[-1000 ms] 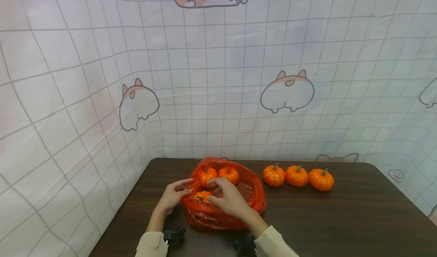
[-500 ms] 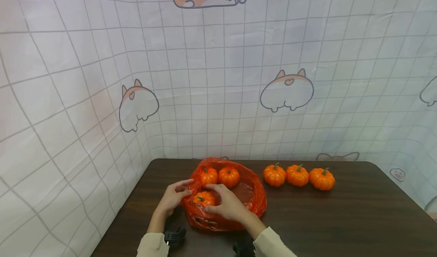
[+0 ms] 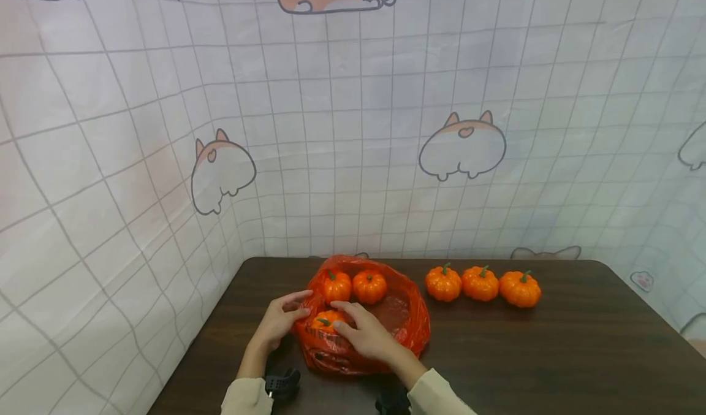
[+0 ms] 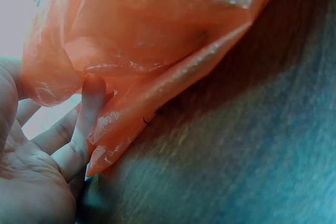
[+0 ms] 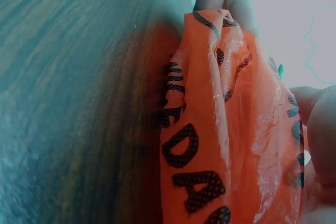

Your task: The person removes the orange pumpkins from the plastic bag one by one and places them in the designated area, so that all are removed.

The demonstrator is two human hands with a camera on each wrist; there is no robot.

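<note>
A red plastic bag [image 3: 380, 350] with dark lettering stands with its mouth spread wide. Two small orange pumpkins, a left one [image 3: 337, 287] and a right one [image 3: 369, 287], sit at the back inside it. Toward the front left of the bag lies another small pumpkin [image 3: 322, 321], partly hidden by the bag's front rim. My left hand [image 3: 277, 318] holds the left rim; its fingers [image 4: 93, 95] show against the film in the left wrist view. Over the front pumpkin, my right hand [image 3: 368, 334] has its thumb and fingers curved round the right side. The bag hides most of it in the right wrist view.
Three more small orange pumpkins stand in a row right of the bag: one nearest it [image 3: 443, 283], a middle one [image 3: 480, 284] and an outer one [image 3: 520, 289]. All are on the dark wooden table [image 3: 551, 354]. A patterned curtain [image 3: 353, 157] rises behind and at left.
My right thumb and fingers first spread wider, with the bag's front rim lower and the pumpkin more exposed, then drew together over it. My left hand stays at the rim.
</note>
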